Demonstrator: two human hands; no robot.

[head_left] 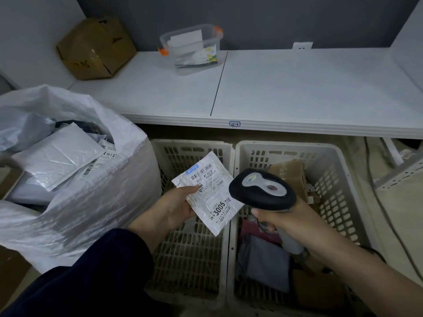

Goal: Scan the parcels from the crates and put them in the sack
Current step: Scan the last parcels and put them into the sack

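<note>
Parcel (207,193), long axis slanting upper left to lower right, pinched by left hand (176,209) fingers over left crate (190,259), one of two; right hand (294,225) fingers clasp one scanner (263,191); one sack (80,202) at left.

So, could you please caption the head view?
Left hand holds a labelled parcel by the scanner in the right hand, above crates, beside the sack.
</note>
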